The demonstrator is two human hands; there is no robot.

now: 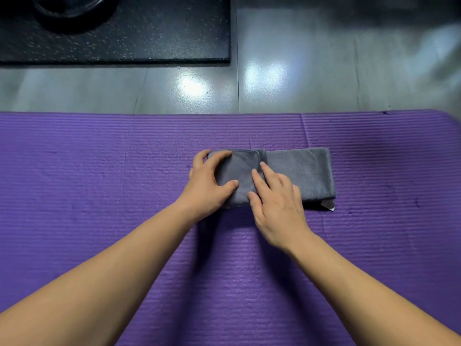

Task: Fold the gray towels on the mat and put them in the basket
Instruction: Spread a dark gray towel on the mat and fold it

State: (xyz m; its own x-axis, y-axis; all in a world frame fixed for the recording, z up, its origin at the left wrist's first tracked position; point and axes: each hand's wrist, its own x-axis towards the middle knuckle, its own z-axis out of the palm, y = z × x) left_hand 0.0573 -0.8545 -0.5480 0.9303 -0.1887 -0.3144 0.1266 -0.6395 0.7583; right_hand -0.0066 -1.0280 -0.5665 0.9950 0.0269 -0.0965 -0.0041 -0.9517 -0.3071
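A gray towel (pixel 299 171) is lying on the purple mat (pixel 99 196), folded into a long strip that is running left to right near the mat's far edge. Its left part is doubled over onto the strip, and the hemmed edge of that flap is sitting about midway along the strip.

The left hand (pixel 207 188) is gripping the doubled left end. Its fingers (pixel 222 154) are curling over the far-left corner while the thumb is pressing on top of the flap, nearer the person. The right hand (pixel 277 208) is lying on the towel just beside the left hand, its fingers (pixel 258 179) released and fairly straight. Their tips are pressing down on the flap close to its hemmed edge. This hand is grasping nothing.

A small white tag (pixel 329 204) is sticking out from under the towel's near-right corner, onto the mat.

Beyond the mat, a glossy gray floor (pixel 324 71) is reflecting patches of light. A black speckled pad (pixel 124 33) is lying on the floor at the far left. A dark round thing (pixel 72 8) is sitting on the pad, cut off by the top edge of the view. It is too dim to tell whether it is a container or what it is holding.
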